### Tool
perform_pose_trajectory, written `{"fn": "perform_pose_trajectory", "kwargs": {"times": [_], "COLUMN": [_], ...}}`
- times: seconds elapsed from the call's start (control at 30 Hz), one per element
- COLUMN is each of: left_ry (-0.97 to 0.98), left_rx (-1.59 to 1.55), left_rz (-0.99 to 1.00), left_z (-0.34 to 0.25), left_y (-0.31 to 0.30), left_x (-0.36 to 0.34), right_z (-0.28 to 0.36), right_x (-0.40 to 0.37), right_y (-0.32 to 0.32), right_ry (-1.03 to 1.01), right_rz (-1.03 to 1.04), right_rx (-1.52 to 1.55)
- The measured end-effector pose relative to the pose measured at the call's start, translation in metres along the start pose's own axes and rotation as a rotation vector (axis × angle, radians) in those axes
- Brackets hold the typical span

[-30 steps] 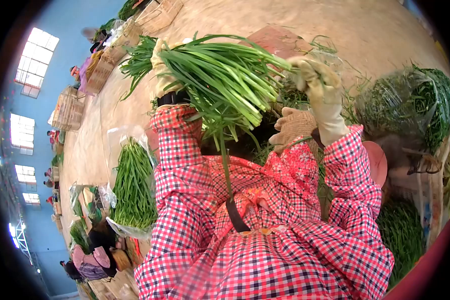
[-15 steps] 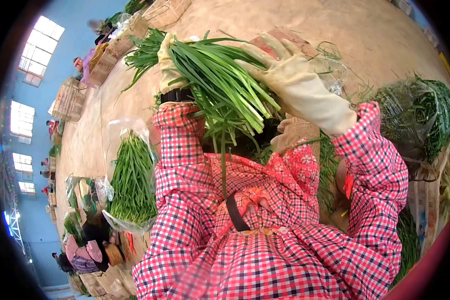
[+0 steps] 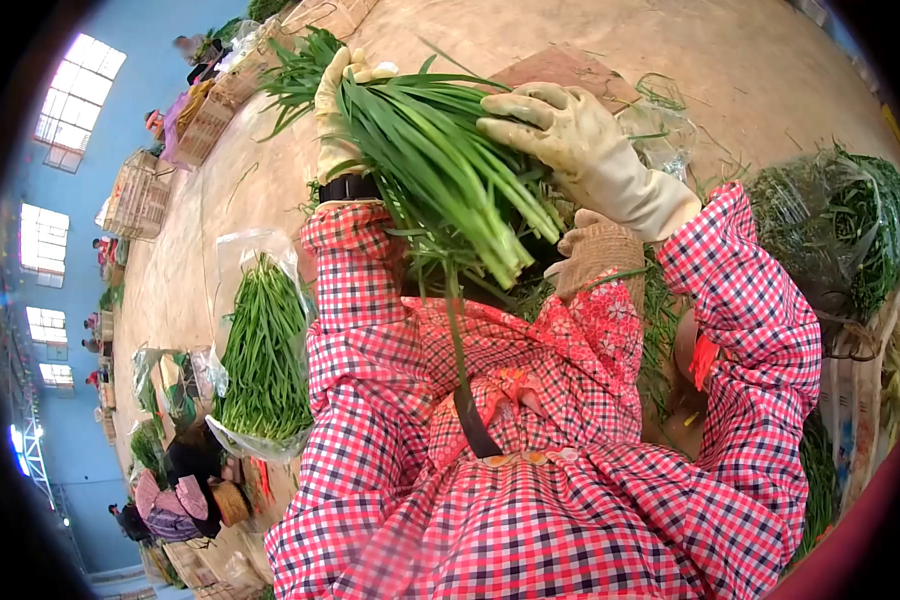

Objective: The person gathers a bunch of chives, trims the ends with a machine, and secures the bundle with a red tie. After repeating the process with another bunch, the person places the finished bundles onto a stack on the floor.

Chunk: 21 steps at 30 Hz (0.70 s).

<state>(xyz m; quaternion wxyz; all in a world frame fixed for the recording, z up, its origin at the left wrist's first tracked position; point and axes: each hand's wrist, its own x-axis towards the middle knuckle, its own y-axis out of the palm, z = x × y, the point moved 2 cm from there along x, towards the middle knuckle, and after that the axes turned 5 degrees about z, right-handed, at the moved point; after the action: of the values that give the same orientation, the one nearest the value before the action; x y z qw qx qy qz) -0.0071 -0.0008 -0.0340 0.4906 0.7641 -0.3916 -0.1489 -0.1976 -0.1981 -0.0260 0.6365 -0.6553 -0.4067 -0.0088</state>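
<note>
A bunch of garlic chives [image 3: 440,150], long flat green leaves with pale cut ends, is held up in front of me. My left hand [image 3: 336,105], in a cream rubber glove, wraps round its leafy end at the upper left. The pale ends point down to the right. On the bunch's right side is my right hand [image 3: 570,140], gloved alike, with fingers bent but not closed and fingertips right at the leaves. A dark band [image 3: 350,190] circles my left wrist. Below the bunch lie loose leaves, partly hidden.
To the left, a clear plastic bag [image 3: 260,350] holds more chives. A large plastic-wrapped heap of greens [image 3: 840,235] sits at the right. A brown knitted glove [image 3: 600,255] shows under my right wrist. Co-workers and crates [image 3: 140,198] line the far left, by the blue wall.
My right hand's spread fingers have bent and drawn together beside the bunch. The bunch's cut ends have swung slightly downward, while my left hand keeps its grip.
</note>
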Motion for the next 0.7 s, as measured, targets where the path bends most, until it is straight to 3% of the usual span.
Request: {"fn": "perform_pose_trajectory", "kwargs": {"times": [0.07,0.2,0.33,0.43,0.53,0.7], "left_ry": [-0.101,0.062,-0.114,-0.218,0.007,0.076], "left_rx": [-0.102,0.175,-0.091,-0.055,-0.007,0.029], "left_rz": [0.062,-0.095,-0.061,0.074,-0.171,-0.11], "left_z": [0.001,0.001,0.002,0.004,0.006,-0.005], "left_y": [0.003,0.002,-0.01,-0.011,-0.01,-0.03], "left_x": [0.002,0.001,0.009,0.011,0.009,0.013], "right_z": [0.0,0.006,0.005,0.001,0.004,0.0], "right_x": [-0.001,-0.006,-0.005,-0.01,-0.016,-0.048], "right_y": [0.002,-0.017,-0.016,-0.026,-0.035,-0.038], "right_ry": [-0.054,-0.101,-0.18,-0.181,-0.144,0.086], "right_rz": [-0.043,-0.064,0.009,0.016,0.024,0.007], "right_rx": [-0.001,-0.14,-0.088,-0.104,-0.213,-0.168]}}
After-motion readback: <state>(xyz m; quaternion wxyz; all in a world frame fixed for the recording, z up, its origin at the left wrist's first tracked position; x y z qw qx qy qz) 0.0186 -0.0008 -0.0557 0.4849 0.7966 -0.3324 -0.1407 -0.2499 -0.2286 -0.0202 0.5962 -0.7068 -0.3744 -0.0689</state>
